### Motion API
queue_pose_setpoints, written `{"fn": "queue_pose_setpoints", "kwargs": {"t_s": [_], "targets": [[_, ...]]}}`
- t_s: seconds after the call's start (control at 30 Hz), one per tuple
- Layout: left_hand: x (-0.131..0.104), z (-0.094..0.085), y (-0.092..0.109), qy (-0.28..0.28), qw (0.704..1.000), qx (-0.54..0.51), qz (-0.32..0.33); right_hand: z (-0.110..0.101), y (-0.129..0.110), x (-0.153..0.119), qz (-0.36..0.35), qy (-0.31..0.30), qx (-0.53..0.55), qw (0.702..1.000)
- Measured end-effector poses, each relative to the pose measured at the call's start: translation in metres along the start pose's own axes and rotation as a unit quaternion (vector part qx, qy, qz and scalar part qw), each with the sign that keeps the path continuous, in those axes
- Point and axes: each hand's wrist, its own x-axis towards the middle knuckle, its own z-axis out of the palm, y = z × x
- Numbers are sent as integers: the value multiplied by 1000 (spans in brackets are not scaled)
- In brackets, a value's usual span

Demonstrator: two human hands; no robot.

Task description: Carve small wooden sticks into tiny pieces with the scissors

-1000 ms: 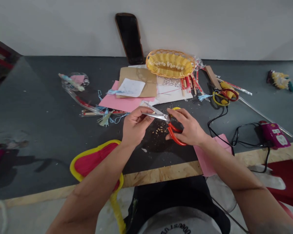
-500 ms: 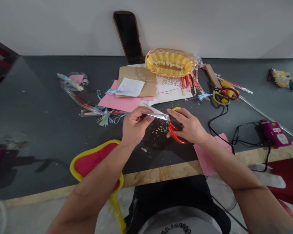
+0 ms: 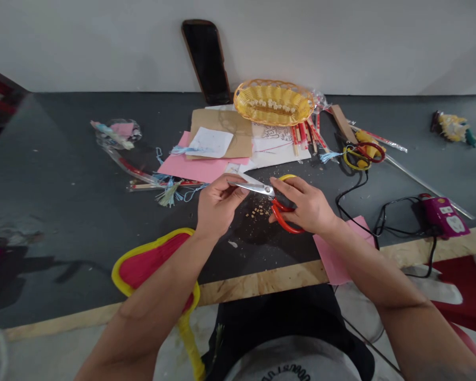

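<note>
Grey tabletop (image 3: 63,174), scissors (image 3: 268,191) crosswise, blades (image 3: 253,187) leftward

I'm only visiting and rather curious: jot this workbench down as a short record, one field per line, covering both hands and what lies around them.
Right hand: grips scissors with one red and one yellow handle
Left hand: fingertips at the blades; whether they pinch something is unclear
Below hands: small tan bits scattered on the dark tabletop
Far side: yellow basket holding small pale pieces; phone leaning on the wall
Right side: purple box with black cable
Left side: yellow-rimmed red shape, partly behind the forearm
</note>
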Motion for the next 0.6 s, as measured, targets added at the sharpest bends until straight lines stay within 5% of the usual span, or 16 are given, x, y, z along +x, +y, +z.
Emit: {"fn": "queue_pose_setpoints", "kwargs": {"t_s": [0.6], "targets": [[-3, 1, 4, -8, 1000, -4, -22, 0, -2, 0, 17, 27, -25, 999]]}}
